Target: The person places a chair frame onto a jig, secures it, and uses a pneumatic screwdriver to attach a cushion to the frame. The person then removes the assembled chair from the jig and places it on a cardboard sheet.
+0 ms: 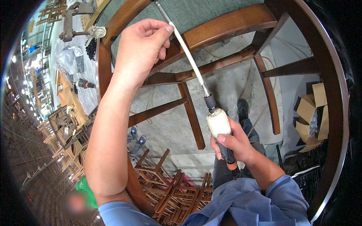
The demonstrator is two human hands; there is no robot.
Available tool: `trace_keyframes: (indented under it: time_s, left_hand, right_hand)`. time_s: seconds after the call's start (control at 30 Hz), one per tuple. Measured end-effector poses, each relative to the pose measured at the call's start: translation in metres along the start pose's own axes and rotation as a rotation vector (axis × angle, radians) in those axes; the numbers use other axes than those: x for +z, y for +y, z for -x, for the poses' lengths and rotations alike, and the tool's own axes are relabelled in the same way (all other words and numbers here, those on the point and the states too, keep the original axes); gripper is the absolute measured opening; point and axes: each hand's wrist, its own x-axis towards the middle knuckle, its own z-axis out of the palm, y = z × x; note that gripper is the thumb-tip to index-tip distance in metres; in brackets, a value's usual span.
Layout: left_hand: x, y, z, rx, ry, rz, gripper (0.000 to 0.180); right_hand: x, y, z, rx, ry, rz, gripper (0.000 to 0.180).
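Observation:
My right hand (237, 141) is wrapped round the grip of a power screwdriver (218, 123), which has a black and orange body and pale tape wrapped about its front. A long screwdriver bit (190, 56) in a white sleeve runs from its chuck up to the left. Near the far end of that bit, my left hand (141, 45) pinches it between thumb and fingers. The bit's tip reaches the dark brown wooden frame of a chair (233, 28) at the top edge. Behind the left hand lies the chair's grey-green upholstered seat (215, 11).
A metal clamp (68, 26) and a second power tool (86, 83) are at the left, by a plastic-covered bench (88, 100). Opened cardboard boxes (307, 113) stand on the right. Stacked wooden chair frames (177, 192) lie below. Another person in green (86, 190) is at the lower left.

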Motion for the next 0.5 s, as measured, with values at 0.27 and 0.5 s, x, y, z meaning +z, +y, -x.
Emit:
trace_keyframes:
  time_s: [0.27,0.5]
  left_hand:
    - [-0.007,0.002,-0.006,0.078,0.155,0.126,0.018]
    - [-0.011,0.005,-0.006,0.166,0.178,0.278,0.021]
  right_hand:
    - [0.010,-0.008,0.004,-0.003,0.012,0.020,0.046]
    - [0.012,-0.012,-0.006,-0.040,0.029,0.063,0.041]
